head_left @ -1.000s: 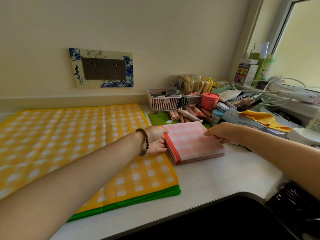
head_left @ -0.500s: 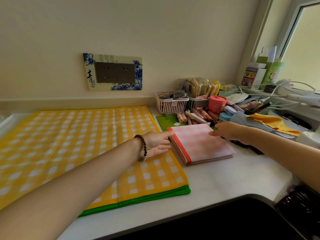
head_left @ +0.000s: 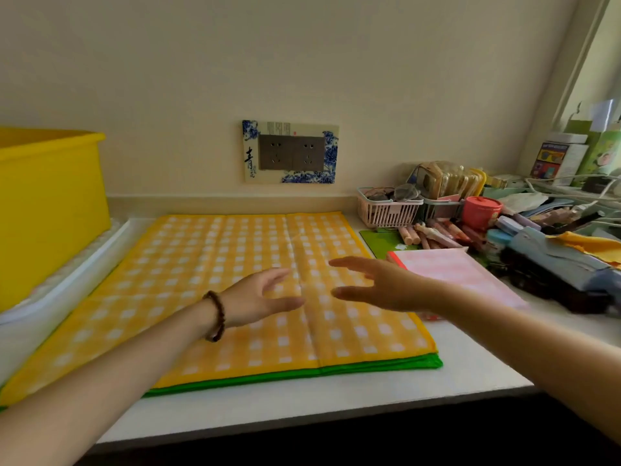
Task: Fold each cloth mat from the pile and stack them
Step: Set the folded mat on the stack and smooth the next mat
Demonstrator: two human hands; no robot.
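I see both hands, left [head_left: 255, 299] and right [head_left: 379, 284], spread open and empty above the yellow checked mat [head_left: 188, 280]; folded pink mat [head_left: 457, 274] lies beside it.

Yellow bin [head_left: 47, 210], pink basket [head_left: 386, 210]

cream wall [head_left: 168, 62] with framed socket plate [head_left: 290, 151], white counter [head_left: 470, 361] (daylit window [head_left: 605, 55] at right)

Left hand [head_left: 253, 299] and right hand [head_left: 386, 285] hover, fingers loosely spread.
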